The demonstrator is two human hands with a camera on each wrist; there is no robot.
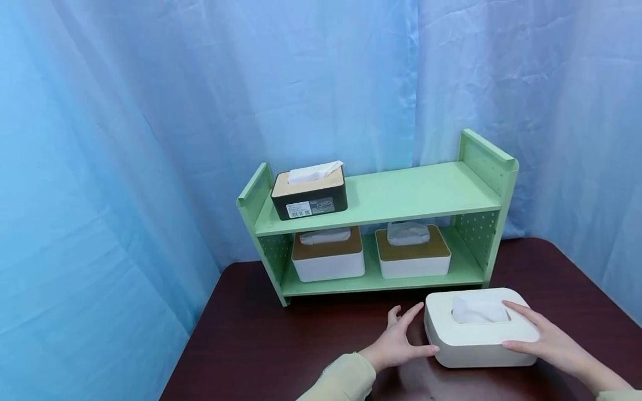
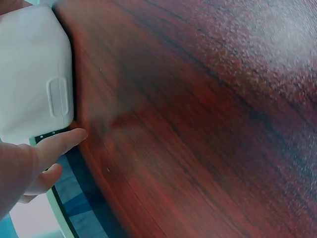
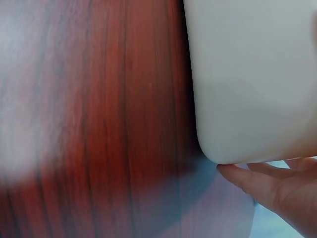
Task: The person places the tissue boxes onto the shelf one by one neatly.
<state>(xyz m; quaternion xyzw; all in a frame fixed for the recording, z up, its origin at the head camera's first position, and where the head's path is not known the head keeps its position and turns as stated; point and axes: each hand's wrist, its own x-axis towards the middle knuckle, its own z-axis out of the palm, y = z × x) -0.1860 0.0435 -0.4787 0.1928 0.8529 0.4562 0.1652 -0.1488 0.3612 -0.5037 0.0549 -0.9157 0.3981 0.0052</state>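
Note:
A white tissue box [image 1: 485, 338] with a tissue [image 1: 478, 309] showing in its top slot is at the table's right front. At its left end is my left hand [image 1: 396, 341], thumb and forefinger spread; in the left wrist view a fingertip lies just beside the box [image 2: 37, 74]. My right hand [image 1: 549, 341] spans the right end with extended fingers, thumb by the front corner and forefinger by the back one. In the right wrist view, a fingertip of that hand [image 3: 277, 191] touches the box's corner. Its far side is hidden.
Behind stands a green two-tier shelf [image 1: 401, 192]. Its top holds a black tissue box [image 1: 313, 203] at the left. Two white tissue boxes with brown lids, one left [image 1: 331, 265] and one right [image 1: 416, 267], sit below. Blue curtains [image 1: 301, 83] surround the dark table [image 1: 281, 345].

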